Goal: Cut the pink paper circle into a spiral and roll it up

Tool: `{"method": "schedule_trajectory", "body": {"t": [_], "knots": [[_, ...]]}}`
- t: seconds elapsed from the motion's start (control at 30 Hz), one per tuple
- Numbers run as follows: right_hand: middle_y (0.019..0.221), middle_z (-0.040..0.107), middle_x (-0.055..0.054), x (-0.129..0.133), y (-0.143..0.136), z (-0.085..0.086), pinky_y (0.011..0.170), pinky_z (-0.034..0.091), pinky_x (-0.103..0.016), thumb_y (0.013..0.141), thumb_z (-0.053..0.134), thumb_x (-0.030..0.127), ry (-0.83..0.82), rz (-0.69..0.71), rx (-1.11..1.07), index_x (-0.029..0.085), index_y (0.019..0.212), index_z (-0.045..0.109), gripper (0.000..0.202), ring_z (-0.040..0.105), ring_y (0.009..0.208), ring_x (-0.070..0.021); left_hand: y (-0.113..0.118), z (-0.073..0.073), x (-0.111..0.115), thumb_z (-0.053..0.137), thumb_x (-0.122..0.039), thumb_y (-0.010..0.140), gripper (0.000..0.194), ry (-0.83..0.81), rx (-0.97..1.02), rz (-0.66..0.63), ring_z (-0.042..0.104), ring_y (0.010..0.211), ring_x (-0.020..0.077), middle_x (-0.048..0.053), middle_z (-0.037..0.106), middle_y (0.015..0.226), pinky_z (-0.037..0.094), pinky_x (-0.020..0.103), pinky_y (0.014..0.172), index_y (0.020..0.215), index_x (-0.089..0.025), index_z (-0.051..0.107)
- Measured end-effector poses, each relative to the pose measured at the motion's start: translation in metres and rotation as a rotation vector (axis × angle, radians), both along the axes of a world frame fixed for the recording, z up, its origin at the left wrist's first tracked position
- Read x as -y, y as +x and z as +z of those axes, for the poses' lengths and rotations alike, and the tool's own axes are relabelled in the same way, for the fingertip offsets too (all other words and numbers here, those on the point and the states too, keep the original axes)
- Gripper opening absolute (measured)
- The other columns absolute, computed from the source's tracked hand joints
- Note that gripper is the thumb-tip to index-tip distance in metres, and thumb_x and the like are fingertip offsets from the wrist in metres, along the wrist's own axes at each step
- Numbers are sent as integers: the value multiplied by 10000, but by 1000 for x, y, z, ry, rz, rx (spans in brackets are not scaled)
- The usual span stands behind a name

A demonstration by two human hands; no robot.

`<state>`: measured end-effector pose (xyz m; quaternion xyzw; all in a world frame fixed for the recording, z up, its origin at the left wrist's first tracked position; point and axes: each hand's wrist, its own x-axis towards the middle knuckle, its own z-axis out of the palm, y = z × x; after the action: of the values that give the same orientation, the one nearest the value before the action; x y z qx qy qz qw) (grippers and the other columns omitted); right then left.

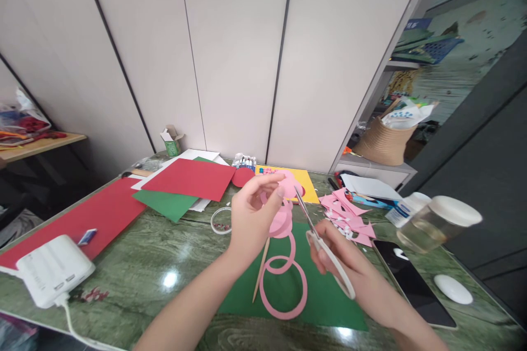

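My left hand pinches a small pink paper piece above the table. In my right hand is a pair of white-handled scissors, its blades pointing up towards that paper. Whether the blades are cutting into it I cannot make out. Below lie pink paper rings, overlapping on a dark green sheet, with a pink disc partly behind my left hand. A thin wooden stick rests left of the rings.
Pink scraps lie to the right, near a phone, a white mouse and a lidded jar. Red sheets and a yellow sheet lie towards the back. A tape roll and white power adapter are left.
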<state>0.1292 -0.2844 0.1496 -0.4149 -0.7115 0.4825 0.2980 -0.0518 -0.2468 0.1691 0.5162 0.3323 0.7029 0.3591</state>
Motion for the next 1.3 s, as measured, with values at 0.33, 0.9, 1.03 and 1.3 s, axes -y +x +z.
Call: {"method": "schedule_trajectory", "body": {"t": [0.33,0.9,1.03,1.3], "knots": [[721,382,23,0,-1,1,607,323,-237,914,336,523,8,7,-6,224,832,384,313,344,658,-130,1,0,2,646,-203,743,224,-1,-34,-34,601,744,117,28,658,815,493,241,689,966,-207,654],[720,393,24,-1,1,2,580,313,-243,911,371,506,48,0,-12,214,848,422,303,352,650,-121,-2,2,4,623,-229,767,227,-16,-108,-20,586,703,117,12,644,762,493,256,688,990,-231,669],[717,393,20,-2,1,1,571,320,-240,908,368,516,62,-2,4,210,846,427,317,353,642,-121,-3,2,4,623,-234,765,206,-20,-75,-15,608,722,131,29,664,783,504,267,686,965,-212,669],[701,378,27,-2,4,0,579,320,-246,902,365,530,64,-16,76,221,840,422,320,352,638,-129,-4,3,1,627,-228,759,129,-4,-29,-9,630,785,139,50,692,909,510,266,710,874,-201,680]]}}
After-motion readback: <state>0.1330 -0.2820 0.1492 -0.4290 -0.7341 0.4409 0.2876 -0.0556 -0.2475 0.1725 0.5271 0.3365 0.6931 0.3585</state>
